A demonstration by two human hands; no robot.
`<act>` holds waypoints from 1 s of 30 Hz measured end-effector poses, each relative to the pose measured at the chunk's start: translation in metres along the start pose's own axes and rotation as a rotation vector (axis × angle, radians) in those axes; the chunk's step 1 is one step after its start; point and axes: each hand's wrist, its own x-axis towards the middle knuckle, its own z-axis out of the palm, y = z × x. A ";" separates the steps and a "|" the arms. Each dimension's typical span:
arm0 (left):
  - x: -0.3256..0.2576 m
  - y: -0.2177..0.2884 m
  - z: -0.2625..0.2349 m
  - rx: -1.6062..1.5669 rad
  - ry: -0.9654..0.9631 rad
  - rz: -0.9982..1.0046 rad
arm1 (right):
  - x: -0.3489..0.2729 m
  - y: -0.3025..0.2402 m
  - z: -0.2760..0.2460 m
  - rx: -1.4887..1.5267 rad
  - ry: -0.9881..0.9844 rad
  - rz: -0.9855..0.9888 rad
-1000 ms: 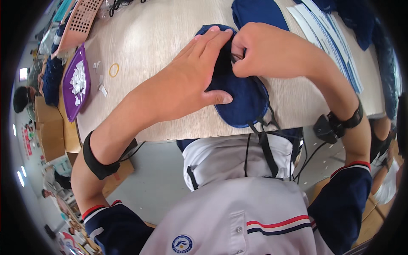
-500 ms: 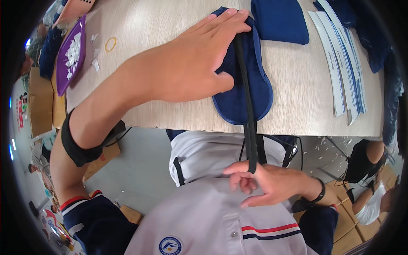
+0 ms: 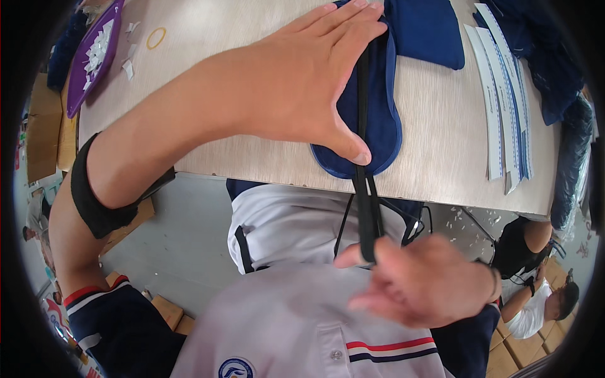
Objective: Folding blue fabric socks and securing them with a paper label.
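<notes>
A dark blue sleep mask [image 3: 384, 110] with a piped edge lies lengthwise at the table's near edge. My left hand [image 3: 299, 88] rests across it, fingers stretched toward its far end and thumb on the black elastic strap [image 3: 367, 217] near its close end. That strap runs down the middle of the mask and over the table edge toward me. In front of my shirt, my right hand [image 3: 419, 283] is closed on the strap's near end and keeps it drawn out. Motion blurs the right hand's fingers.
Folded blue fabric [image 3: 428, 31] lies beyond the mask. To the right are white printed strips [image 3: 498, 107] and dark blue cloth [image 3: 548, 75]. At the left, a purple tray [image 3: 75, 94] holds white scraps, near a rubber band [image 3: 156, 38]. Another person [image 3: 529, 309] is at far right.
My left thumb has stretched toward me and onto the strap. My right hand has moved slightly right and down, its fingers closing round the strap. The view has shifted a little.
</notes>
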 end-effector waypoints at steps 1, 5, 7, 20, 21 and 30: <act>-0.003 0.001 0.000 -0.008 0.002 -0.004 | 0.008 -0.009 -0.006 -0.266 0.226 -0.006; -0.004 0.003 -0.002 -0.053 0.027 0.011 | 0.055 0.004 -0.058 -0.268 0.644 0.048; -0.006 0.005 -0.002 -0.069 0.042 0.007 | 0.074 0.010 -0.074 -0.111 0.604 0.176; -0.035 0.052 -0.021 -0.221 -0.204 0.010 | 0.104 0.042 -0.099 -0.380 0.557 -0.013; -0.034 0.049 -0.015 -0.234 -0.138 0.005 | 0.104 0.042 -0.098 -0.373 0.551 -0.053; -0.035 0.043 -0.010 -0.345 -0.091 0.033 | 0.094 0.009 -0.188 -0.773 0.519 0.263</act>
